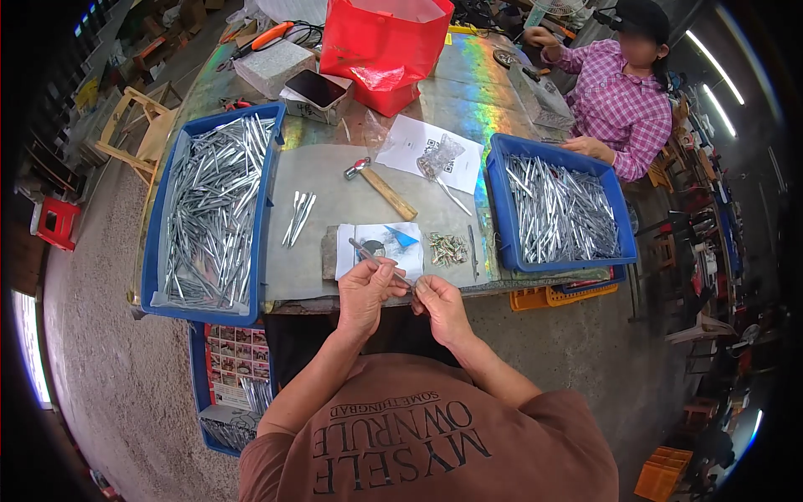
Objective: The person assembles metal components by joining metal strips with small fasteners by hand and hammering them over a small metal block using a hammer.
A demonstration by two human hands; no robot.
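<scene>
My left hand (365,293) is closed, with thumb and fingers pinching a slender metal rod (361,248) that slants up to the left. The rod's lower end runs to my right hand (441,306), whose fingertips are pinched there too. Both hands are over the table's near edge, in front of a stone-like block (329,261) topped with a printed white sheet (345,261). To its right lies a pile of small brass-coloured metal pieces (447,249), then a thin dark rod (473,249). A wooden-handled hammer (390,195) and several flat-ended silver rods (299,219) lie farther back.
Blue trays full of silver rods flank me: a left tray (273,155) and a right tray (577,263). Behind are a red bag (368,50), a phone (316,87) and a plastic bag (441,155). A person in a checked shirt (623,109) works at the far right.
</scene>
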